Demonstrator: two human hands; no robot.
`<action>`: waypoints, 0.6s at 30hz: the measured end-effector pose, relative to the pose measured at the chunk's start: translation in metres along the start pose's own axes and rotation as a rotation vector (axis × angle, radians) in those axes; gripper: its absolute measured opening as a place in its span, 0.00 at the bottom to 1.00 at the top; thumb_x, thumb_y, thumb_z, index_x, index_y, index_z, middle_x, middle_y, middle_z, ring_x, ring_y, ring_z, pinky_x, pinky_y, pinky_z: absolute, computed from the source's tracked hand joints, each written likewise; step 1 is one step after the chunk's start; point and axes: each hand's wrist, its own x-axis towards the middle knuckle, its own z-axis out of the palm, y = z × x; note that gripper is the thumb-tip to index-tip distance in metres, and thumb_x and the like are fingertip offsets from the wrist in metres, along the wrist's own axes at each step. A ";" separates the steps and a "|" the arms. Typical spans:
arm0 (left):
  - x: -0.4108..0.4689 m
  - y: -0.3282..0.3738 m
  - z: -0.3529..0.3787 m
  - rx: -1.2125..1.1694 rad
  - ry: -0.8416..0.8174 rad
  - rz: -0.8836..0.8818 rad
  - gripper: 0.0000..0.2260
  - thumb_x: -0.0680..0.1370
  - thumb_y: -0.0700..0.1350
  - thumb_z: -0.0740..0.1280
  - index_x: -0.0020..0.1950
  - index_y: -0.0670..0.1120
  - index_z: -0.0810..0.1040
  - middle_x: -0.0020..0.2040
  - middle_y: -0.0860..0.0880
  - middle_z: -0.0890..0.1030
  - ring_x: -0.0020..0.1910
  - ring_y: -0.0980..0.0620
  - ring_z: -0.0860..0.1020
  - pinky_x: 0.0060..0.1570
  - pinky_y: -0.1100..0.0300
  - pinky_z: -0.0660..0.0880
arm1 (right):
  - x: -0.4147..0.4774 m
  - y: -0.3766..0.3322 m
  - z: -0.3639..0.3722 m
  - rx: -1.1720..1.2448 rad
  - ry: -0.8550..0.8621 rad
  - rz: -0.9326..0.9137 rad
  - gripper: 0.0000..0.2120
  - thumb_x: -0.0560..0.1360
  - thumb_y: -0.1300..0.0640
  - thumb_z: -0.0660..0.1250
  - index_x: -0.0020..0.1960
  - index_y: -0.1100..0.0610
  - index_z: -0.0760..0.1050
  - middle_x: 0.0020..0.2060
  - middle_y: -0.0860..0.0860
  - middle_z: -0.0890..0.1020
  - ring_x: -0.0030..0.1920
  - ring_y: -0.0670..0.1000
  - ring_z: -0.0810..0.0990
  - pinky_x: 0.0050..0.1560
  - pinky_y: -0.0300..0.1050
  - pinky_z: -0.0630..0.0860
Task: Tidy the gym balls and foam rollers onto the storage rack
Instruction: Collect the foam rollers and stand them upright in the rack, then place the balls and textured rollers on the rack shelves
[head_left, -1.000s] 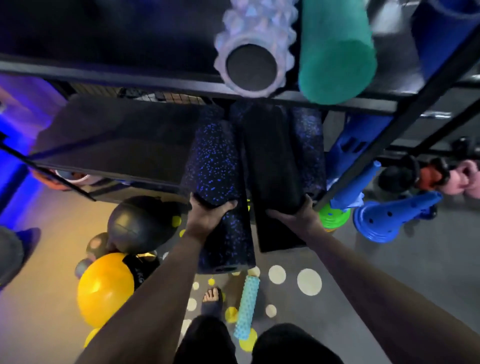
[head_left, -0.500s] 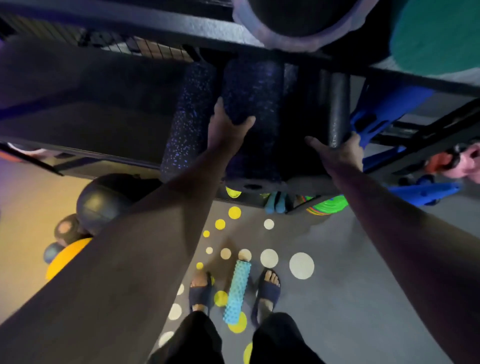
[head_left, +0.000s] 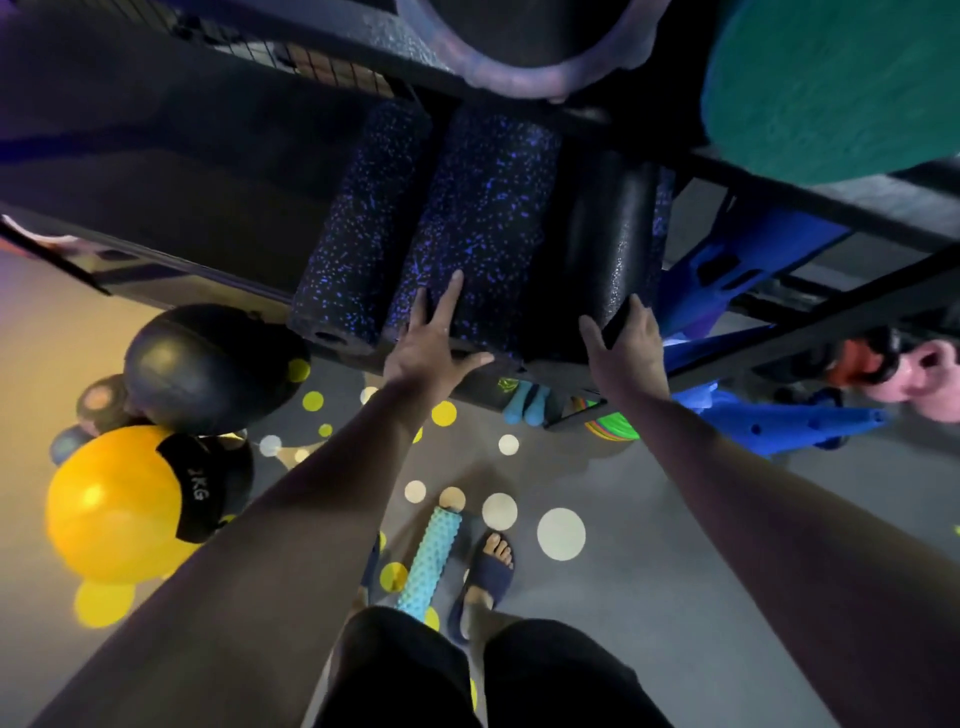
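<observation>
Several foam rollers (head_left: 358, 228) are lying side by side on the black metal rack shelf (head_left: 156, 171). Your left hand (head_left: 436, 358) is resting spread fingers (head_left: 451, 293) on the middle blue-speckled black foam roller (head_left: 483, 208); your right hand (head_left: 631, 358) is curling its fingers round the plain black foam roller (head_left: 597, 228) beside it.

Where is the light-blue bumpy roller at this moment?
Head view, lower centre: the light-blue bumpy roller lies on the floor, not yet racked, just left of the person's sandalled foot, among pale and yellow dots.
</observation>
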 end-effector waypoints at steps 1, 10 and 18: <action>-0.001 0.000 -0.001 0.022 -0.002 -0.017 0.49 0.73 0.61 0.75 0.79 0.69 0.40 0.84 0.45 0.48 0.77 0.35 0.63 0.73 0.43 0.66 | -0.007 0.001 0.001 -0.027 0.041 -0.042 0.34 0.80 0.45 0.65 0.78 0.63 0.60 0.75 0.67 0.63 0.76 0.66 0.61 0.75 0.57 0.58; -0.079 -0.049 0.000 -0.197 0.181 -0.021 0.43 0.77 0.44 0.70 0.83 0.60 0.46 0.79 0.44 0.63 0.74 0.44 0.68 0.67 0.53 0.73 | -0.097 -0.018 0.036 -0.169 0.167 -0.448 0.09 0.74 0.54 0.64 0.51 0.57 0.76 0.48 0.60 0.76 0.48 0.63 0.73 0.48 0.55 0.69; -0.224 -0.195 0.000 -0.225 0.056 -0.507 0.33 0.78 0.46 0.67 0.82 0.53 0.58 0.66 0.45 0.79 0.62 0.42 0.80 0.58 0.48 0.78 | -0.220 -0.022 0.123 -0.143 -0.480 -0.169 0.11 0.76 0.57 0.66 0.57 0.59 0.76 0.53 0.60 0.79 0.54 0.64 0.79 0.54 0.55 0.76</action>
